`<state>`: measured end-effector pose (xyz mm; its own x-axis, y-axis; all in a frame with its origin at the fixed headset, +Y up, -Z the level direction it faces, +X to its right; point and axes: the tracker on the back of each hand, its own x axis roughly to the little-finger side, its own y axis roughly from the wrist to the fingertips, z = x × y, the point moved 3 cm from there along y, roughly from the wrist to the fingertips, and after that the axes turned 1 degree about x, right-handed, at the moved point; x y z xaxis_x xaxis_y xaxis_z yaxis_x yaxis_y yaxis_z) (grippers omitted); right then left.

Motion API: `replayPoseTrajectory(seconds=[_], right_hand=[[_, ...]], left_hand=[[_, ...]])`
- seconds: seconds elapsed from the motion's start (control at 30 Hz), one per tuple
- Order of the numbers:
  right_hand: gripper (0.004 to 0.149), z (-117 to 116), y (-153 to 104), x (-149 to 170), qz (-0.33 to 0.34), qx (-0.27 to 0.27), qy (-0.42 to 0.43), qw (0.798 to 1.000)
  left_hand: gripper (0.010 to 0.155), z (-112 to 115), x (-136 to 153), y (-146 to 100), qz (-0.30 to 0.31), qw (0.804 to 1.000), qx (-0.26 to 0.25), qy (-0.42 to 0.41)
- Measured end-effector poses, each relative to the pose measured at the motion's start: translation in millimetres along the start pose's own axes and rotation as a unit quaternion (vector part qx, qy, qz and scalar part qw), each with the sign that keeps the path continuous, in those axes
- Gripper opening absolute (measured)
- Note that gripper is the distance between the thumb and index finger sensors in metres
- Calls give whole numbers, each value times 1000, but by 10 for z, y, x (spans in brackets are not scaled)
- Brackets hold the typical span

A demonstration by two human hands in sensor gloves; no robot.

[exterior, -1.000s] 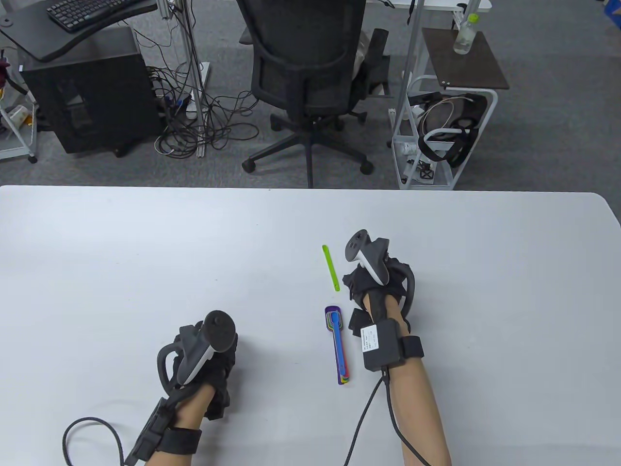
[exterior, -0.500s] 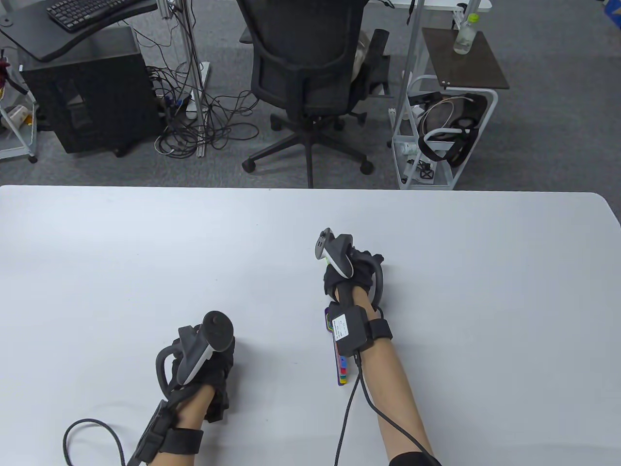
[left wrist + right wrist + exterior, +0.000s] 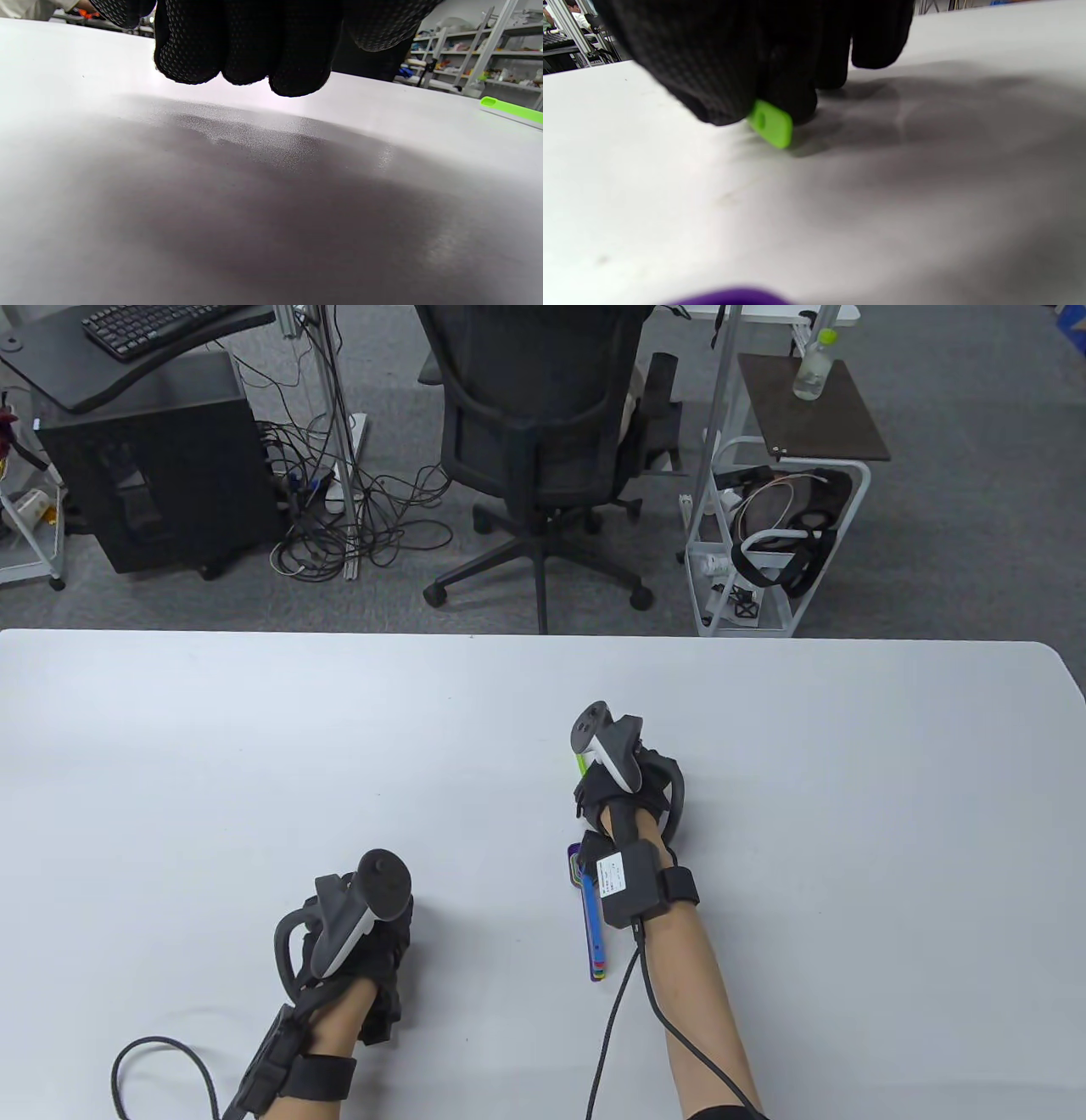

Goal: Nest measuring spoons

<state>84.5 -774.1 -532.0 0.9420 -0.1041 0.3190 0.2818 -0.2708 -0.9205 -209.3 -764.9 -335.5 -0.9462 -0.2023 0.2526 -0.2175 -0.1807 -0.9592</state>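
A thin green measuring spoon point(image 3: 580, 764) lies on the white table point(image 3: 254, 746), mostly hidden under my right hand point(image 3: 598, 796). In the right wrist view my right hand point(image 3: 763, 106) pinches the spoon's handle end point(image 3: 772, 123) low against the table. The nested stack of spoons point(image 3: 592, 929), purple at the bottom with a blue handle on top, lies just behind that hand, partly under the wrist; its purple edge point(image 3: 734, 297) shows in the right wrist view. My left hand point(image 3: 373, 933) rests curled on the table, holding nothing. The green spoon's bowl end point(image 3: 511, 109) shows at the right of the left wrist view.
An office chair point(image 3: 534, 432) and a white wire cart point(image 3: 776, 534) stand on the floor beyond the table's far edge. My right wrist cable point(image 3: 632, 1027) trails across the table toward the near edge.
My right hand has moved left from beside the green spoon to over it and closed its fingers on the handle. The left hand and the stack have not moved.
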Motion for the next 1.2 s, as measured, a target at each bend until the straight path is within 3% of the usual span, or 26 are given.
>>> replayPoseTrajectory(seconds=[0.2,0.4,0.67,0.8,1.2], right_hand=[[37,165,-137,62,25,10,48,998],[37,300,-531,215,61,13,81,995],[36,12,-1133,543,80,-61,159,982],[36,-49,-1363,672,79,-52,167,981],[35,-286,-1486,824,55,-61,115,990]], left_hand=[[48,1,-18,-1,3,1000,3,1],[48,-23,-25,-11,9,1000,-1,-5],[48,-63,-96,-67,26,1000,-7,-6],[48,-73,-113,-89,32,999,-7,-9],[48,-55,-174,-84,47,999,-4,-1]])
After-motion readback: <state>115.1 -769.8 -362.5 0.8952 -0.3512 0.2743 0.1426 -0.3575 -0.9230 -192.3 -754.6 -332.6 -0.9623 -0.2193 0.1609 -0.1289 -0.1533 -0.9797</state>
